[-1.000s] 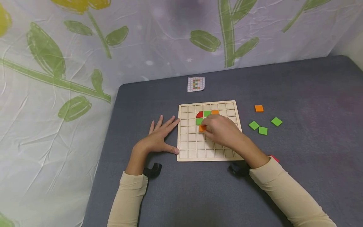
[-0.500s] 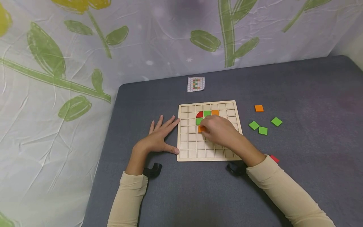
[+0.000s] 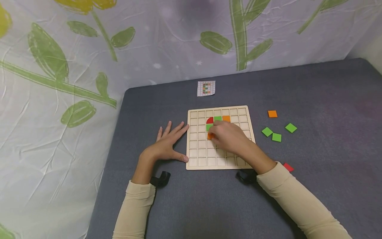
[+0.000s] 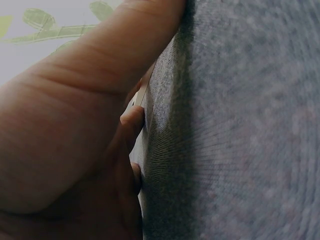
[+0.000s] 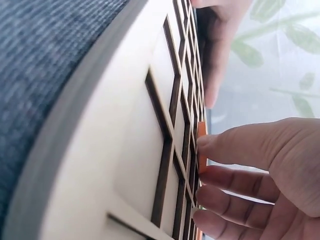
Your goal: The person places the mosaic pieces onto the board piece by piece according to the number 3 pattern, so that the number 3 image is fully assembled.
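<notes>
A pale wooden grid board (image 3: 203, 162) lies on the dark table. My right hand (image 3: 231, 136) pinches an orange square tile (image 3: 210, 136) between thumb and fingers, at a cell just under a green tile (image 3: 209, 127). In the right wrist view the thumb tip presses against the orange tile (image 5: 202, 142) close over the grid. A red quarter-round tile (image 3: 210, 120), another green tile (image 3: 218, 118) and an orange tile (image 3: 226, 118) sit in the row above. My left hand (image 3: 164, 146) lies flat with fingers spread, its thumb and index fingertips at the board's left edge.
Right of the board lie an orange tile (image 3: 272, 114), several green tiles (image 3: 276, 137) and a red tile (image 3: 288, 167) beside the right sleeve. Behind the board is a small pattern card (image 3: 206, 88) with a coloured grid. A flowered cloth (image 3: 167, 43) hangs along the table's back edge.
The right hand has shifted slightly left with the orange tile, which now lines up more squarely with the cell under the green tile. The left hand stays put.
</notes>
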Motion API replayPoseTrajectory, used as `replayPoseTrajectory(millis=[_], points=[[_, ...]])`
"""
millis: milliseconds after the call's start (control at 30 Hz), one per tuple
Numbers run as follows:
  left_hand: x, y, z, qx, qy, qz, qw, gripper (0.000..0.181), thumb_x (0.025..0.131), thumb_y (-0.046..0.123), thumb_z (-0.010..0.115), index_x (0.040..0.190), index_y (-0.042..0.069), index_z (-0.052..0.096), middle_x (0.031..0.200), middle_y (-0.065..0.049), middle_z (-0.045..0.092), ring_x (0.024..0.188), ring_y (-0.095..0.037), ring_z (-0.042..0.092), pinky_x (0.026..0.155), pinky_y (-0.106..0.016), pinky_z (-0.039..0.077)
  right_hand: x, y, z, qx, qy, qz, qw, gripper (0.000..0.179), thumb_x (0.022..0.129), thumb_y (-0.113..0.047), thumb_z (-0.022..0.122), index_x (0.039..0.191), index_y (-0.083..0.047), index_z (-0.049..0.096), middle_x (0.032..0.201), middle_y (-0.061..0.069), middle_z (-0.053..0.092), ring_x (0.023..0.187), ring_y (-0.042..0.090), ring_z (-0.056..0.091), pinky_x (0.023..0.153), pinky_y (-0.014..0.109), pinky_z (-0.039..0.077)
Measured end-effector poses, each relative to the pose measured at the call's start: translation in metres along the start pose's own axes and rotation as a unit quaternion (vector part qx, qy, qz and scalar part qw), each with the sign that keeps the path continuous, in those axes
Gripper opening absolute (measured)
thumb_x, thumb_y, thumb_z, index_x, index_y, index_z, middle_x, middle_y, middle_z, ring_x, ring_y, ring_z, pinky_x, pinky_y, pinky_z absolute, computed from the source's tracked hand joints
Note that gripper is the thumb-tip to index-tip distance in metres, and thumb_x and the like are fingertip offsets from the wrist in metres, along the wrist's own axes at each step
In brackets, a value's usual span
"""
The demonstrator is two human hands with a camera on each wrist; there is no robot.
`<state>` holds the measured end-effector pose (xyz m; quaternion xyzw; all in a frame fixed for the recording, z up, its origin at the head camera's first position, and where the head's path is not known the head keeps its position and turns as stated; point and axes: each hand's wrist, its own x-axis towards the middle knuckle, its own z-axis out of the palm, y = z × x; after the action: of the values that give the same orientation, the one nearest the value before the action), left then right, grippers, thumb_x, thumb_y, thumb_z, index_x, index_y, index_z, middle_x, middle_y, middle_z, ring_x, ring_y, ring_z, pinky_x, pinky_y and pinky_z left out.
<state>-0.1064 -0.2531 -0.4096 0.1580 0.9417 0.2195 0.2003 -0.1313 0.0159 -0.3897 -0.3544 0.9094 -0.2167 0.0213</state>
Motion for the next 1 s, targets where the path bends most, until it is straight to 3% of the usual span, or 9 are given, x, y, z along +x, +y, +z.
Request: replayPoseTrajectory(millis=[733,1000], points=[[0.001,-0.001,0.002,0.006,0.001,0.0,1.0,0.127,0.064,0.06,0.088,0.163,0.031,0.014,0.168,0.004,0.006,0.15,-0.03,-0.017,0.115,-0.056,-0.016,0.002,-0.003,0.002,0.003,0.015,0.019,0.9997,0.02,0.08,0.005,0.077,0.089,-0.013,0.082,0.083,0.002,0.064,0.076,0.018,0.059,0.059,0.031,0.05],[0.002,-0.001,0.002,0.01,0.003,-0.002,0.9999,0.127,0.063,0.061,0.088,0.163,0.032,0.014,0.168,0.004,0.007,0.15,-0.03,-0.017,0.115,-0.056,-0.016,-0.003,-0.016,0.009,-0.083,0.036,0.03,0.9954,0.02,0.085,0.004,0.07,0.087,-0.014,0.08,0.081,0.006,0.06,0.071,0.024,0.06,0.056,0.038,0.053]])
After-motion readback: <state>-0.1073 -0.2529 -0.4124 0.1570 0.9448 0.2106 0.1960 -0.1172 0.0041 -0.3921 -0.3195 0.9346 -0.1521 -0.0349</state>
